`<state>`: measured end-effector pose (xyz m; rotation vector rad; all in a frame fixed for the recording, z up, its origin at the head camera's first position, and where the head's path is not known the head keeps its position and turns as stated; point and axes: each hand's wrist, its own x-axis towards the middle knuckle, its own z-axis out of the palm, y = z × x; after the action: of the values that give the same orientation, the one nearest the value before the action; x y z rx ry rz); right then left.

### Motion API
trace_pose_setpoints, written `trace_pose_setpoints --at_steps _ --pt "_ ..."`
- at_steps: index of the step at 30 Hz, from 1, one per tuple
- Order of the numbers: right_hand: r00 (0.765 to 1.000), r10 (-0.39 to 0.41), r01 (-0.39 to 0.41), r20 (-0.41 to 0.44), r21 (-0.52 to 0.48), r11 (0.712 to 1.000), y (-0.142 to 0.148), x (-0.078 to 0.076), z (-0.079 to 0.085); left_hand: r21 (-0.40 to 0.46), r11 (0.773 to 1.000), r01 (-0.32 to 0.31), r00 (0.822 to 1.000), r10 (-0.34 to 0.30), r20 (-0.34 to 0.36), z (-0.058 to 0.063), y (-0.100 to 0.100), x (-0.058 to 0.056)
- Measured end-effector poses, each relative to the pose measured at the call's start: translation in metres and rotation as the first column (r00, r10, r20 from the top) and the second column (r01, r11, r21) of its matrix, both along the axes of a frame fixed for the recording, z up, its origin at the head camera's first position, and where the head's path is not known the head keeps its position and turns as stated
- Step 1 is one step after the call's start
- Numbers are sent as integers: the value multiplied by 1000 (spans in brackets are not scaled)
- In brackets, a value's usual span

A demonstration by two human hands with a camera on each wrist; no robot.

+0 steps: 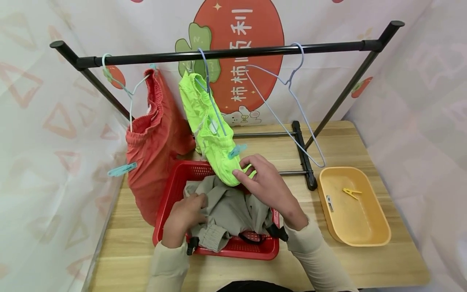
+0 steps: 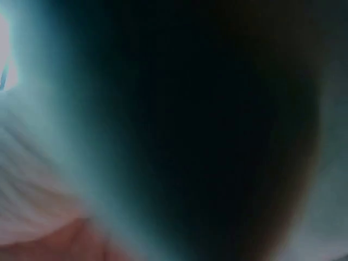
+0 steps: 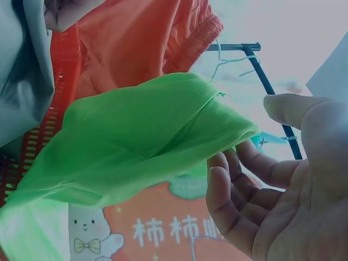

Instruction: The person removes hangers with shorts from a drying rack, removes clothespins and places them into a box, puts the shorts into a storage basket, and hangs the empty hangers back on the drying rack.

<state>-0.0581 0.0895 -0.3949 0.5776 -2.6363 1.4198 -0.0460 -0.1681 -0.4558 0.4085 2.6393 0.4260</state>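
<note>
In the head view, the green shorts (image 1: 219,152) are hung on a blue hanger (image 1: 208,86) from the black rack (image 1: 237,53). Their long axis is slanted from the rod down to the right, and their lower end is seen over the far edge of the red basket (image 1: 237,254). This end is touched by the right hand (image 1: 268,184), the nearer of the two; the shorts lie to the left of its fingers (image 1: 251,159) and beyond them. These fingers are loosely bent, with the thumb set apart. The left hand (image 1: 185,215) is placed at the grey garment (image 1: 233,207), by the basket's left edge; whether cloth is pinched by its curled fingers cannot be told. A red garment (image 1: 157,158) is hung to the left, and a yellow tray (image 1: 350,221) is set near the counter's (image 1: 397,263) right edge.

In the left wrist view, everything is too dark and blurred for the hand's work to be made out.

In the right wrist view, the shorts are shown left of the right fingers, their pointed edge met by the fingertips; the thumb is held clear of the cloth.
</note>
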Motion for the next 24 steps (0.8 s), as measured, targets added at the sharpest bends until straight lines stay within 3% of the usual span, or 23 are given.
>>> trace_pose_setpoints --at_steps 5,9,12,16,20,24 --pt "999 -19 19 -31 4 1000 -2 -5 -1 46 999 -23 1000 23 9 2 -6 -4" --pt "997 -62 62 -35 1 998 4 -8 0 142 989 -48 999 50 -12 9 -13 -6" --pt "996 -80 81 -41 14 997 9 -10 3 226 973 -49 993 71 -91 16 -16 -9" --pt "993 -97 100 -61 32 994 12 -16 7 301 953 -37 971 106 -216 24 -17 -14" --pt "988 -130 132 -80 16 991 12 -20 4 340 940 -20 952 122 -281 28 -15 -17" --pt "979 -171 164 -107 -66 984 13 -21 0 356 935 9 936 117 -331 29 -13 -19"
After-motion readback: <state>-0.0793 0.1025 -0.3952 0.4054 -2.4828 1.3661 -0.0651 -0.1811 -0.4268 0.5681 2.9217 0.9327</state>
